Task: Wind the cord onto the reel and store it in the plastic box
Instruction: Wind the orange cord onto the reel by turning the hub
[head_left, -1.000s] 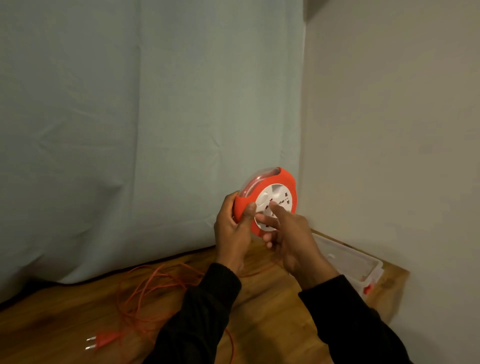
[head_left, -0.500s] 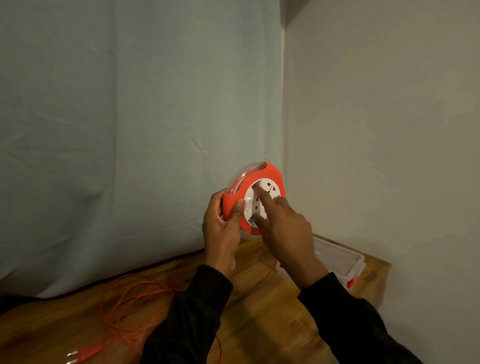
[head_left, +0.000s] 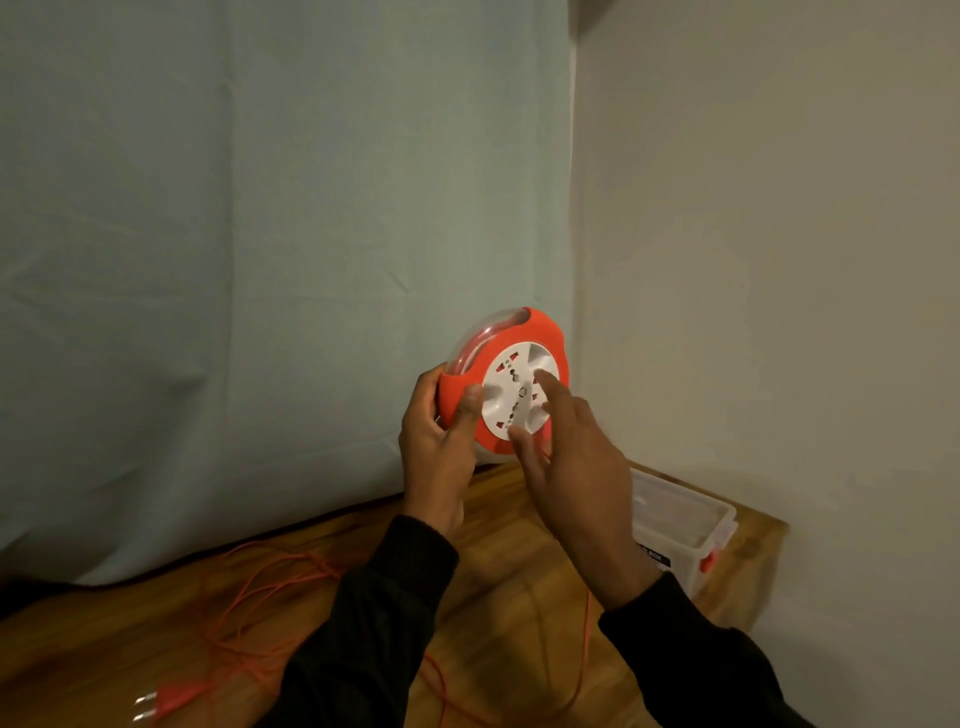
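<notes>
Your left hand (head_left: 439, 447) grips the orange reel (head_left: 506, 384) by its left rim, thumb curled over the front edge and fingers wrapped behind; the reel is held upright in the air above the desk (head_left: 519, 571), its white socket face (head_left: 519, 392) turned toward you. Your right hand (head_left: 576, 467) is spread open, fingers straight, with the index fingertip resting on the socket face and the thumb tip at its lower edge; it holds nothing. A few turns of cord show through the clear upper cover of the reel. Most of the orange cord (head_left: 270, 597) lies loose on the desk, in tangled loops to the left of your sleeves, with a strand running down from the reel between your forearms. Its two-pin plug (head_left: 166, 699) lies near the lower left edge of view. The clear plastic box (head_left: 685, 525) stands at the far right corner of the desk, close to the wall (head_left: 779, 260), partly hidden by your right hand; its contents cannot be made out. A pale curtain (head_left: 260, 234) hangs behind the desk's far edge, leaving open desk surface between cord and box.
</notes>
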